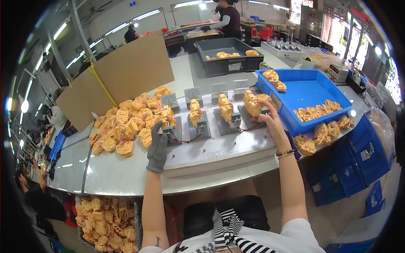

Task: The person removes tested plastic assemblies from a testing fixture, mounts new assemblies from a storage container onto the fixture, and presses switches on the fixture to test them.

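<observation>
With the bare right hand [273, 123], pinching a grey clamp [264, 111] beside the rightmost orange housing [252, 103], back from the counter's [118, 173] front edge; with the gloved left hand [157, 148], reaching the leftmost fixture [170, 134], cannot tell whether gripping.

Grey glove [157, 158] wraps the left hand [157, 146], tattoo [158, 241] far behind; beaded bracelet [285, 154] sits behind the right hand [272, 122], then white sleeve [299, 232]!

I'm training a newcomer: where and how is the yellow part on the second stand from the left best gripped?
Probably pinch the yellow part by its upper sides, coming from above: it stands upright with its top uncovered, while a grey block sits in front of its lower end.
</observation>
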{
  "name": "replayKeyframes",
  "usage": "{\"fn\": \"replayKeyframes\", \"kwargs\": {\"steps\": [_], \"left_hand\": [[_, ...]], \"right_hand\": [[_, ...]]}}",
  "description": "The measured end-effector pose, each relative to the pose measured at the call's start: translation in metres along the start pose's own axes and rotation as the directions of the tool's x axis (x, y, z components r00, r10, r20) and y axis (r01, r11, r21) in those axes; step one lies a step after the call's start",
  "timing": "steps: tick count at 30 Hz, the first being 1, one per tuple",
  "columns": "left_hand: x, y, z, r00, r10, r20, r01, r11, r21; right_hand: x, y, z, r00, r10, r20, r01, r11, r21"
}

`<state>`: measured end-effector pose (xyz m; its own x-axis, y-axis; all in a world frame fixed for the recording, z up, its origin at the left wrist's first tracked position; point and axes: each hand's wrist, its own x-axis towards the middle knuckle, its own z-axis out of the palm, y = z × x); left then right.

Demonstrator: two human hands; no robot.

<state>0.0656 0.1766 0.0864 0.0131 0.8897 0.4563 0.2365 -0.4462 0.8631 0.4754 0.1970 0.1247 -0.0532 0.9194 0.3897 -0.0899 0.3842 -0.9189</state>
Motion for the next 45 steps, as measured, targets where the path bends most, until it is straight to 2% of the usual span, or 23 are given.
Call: {"fn": "replayKeyframes", "kwargs": {"steps": [2, 11, 15, 16, 17, 19, 20, 23, 27, 28, 29, 32, 35, 38, 40, 42, 43, 44, 45], "left_hand": [[-0.003, 0.001, -0.001, 1.000, 0.012, 0.000, -0.012, 0.999, 0.032], [-0.010, 0.038, 0.013, 0.994, -0.105, -0.036, 0.100, 0.988, -0.117], [-0.009, 0.050, 0.016, 0.976, -0.208, -0.069, 0.207, 0.978, -0.020], [-0.008, 0.047, 0.013, 0.977, -0.211, -0.024, 0.210, 0.977, -0.036], [-0.008, 0.045, 0.017, 0.960, -0.248, -0.128, 0.244, 0.968, -0.052], [-0.001, 0.053, 0.032, 0.889, -0.316, -0.332, 0.305, 0.948, -0.086], [-0.009, 0.044, 0.020, 0.912, -0.288, -0.291, 0.304, 0.952, 0.013], [0.009, 0.060, 0.033, 0.822, -0.414, -0.390, 0.430, 0.901, -0.051], [0.005, 0.060, 0.030, 0.826, -0.394, -0.403, 0.522, 0.803, 0.285], [-0.003, 0.046, 0.022, 0.913, -0.234, -0.333, 0.383, 0.770, 0.510], [-0.005, 0.041, 0.029, 0.773, -0.368, -0.517, 0.477, 0.874, 0.091], [-0.006, 0.043, 0.028, 0.624, -0.536, -0.569, 0.556, 0.816, -0.159], [-0.010, 0.045, 0.029, 0.495, -0.690, -0.528, 0.587, 0.713, -0.382], [-0.030, 0.028, 0.027, 0.486, -0.682, -0.547, 0.652, 0.699, -0.292], [-0.048, 0.011, 0.022, 0.563, -0.589, -0.579, 0.766, 0.635, 0.099], [-0.050, 0.008, 0.020, 0.618, -0.521, -0.589, 0.774, 0.534, 0.340], [-0.045, 0.008, 0.021, 0.635, -0.494, -0.594, 0.760, 0.538, 0.365], [-0.043, 0.008, 0.026, 0.649, -0.438, -0.622, 0.709, 0.645, 0.286], [-0.050, -0.002, 0.023, 0.605, -0.490, -0.627, 0.699, 0.704, 0.125]], "right_hand": [[0.000, 0.002, -0.001, 1.000, 0.011, 0.006, -0.011, 1.000, -0.003], [-0.001, -0.009, 0.000, 0.999, 0.031, 0.027, -0.033, 0.998, 0.055], [0.000, -0.011, 0.002, 0.997, 0.070, -0.020, -0.068, 0.994, 0.085], [0.002, -0.007, 0.000, 0.997, 0.072, -0.004, -0.072, 0.994, 0.082], [0.001, 0.000, -0.009, 0.996, 0.086, 0.020, -0.086, 0.996, -0.001], [-0.001, 0.001, -0.012, 0.991, 0.131, 0.002, -0.131, 0.990, -0.043], [0.000, 0.002, -0.013, 0.993, 0.117, -0.015, -0.118, 0.986, -0.114], [-0.001, 0.004, -0.018, 0.992, 0.129, 0.007, -0.124, 0.965, -0.230], [0.009, 0.001, -0.025, 0.991, 0.088, 0.102, -0.048, 0.938, -0.344], [0.009, 0.001, -0.025, 0.990, 0.100, 0.102, -0.060, 0.938, -0.341], [0.010, 0.001, -0.023, 0.992, 0.084, 0.089, -0.049, 0.941, -0.334], [0.010, -0.001, -0.024, 0.989, 0.102, 0.108, -0.057, 0.932, -0.359], [0.011, -0.005, -0.024, 0.985, 0.118, 0.123, -0.061, 0.919, -0.389], [0.013, -0.007, -0.023, 0.985, 0.110, 0.132, -0.046, 0.909, -0.414], [0.014, -0.009, -0.024, 0.983, 0.118, 0.141, -0.048, 0.903, -0.427], [0.015, -0.009, -0.023, 0.983, 0.119, 0.139, -0.048, 0.902, -0.430], [0.016, -0.010, -0.023, 0.984, 0.115, 0.138, -0.047, 0.907, -0.418], [0.017, -0.010, -0.023, 0.984, 0.109, 0.138, -0.042, 0.910, -0.413], [0.017, -0.010, -0.023, 0.985, 0.107, 0.137, -0.043, 0.912, -0.407]]}}
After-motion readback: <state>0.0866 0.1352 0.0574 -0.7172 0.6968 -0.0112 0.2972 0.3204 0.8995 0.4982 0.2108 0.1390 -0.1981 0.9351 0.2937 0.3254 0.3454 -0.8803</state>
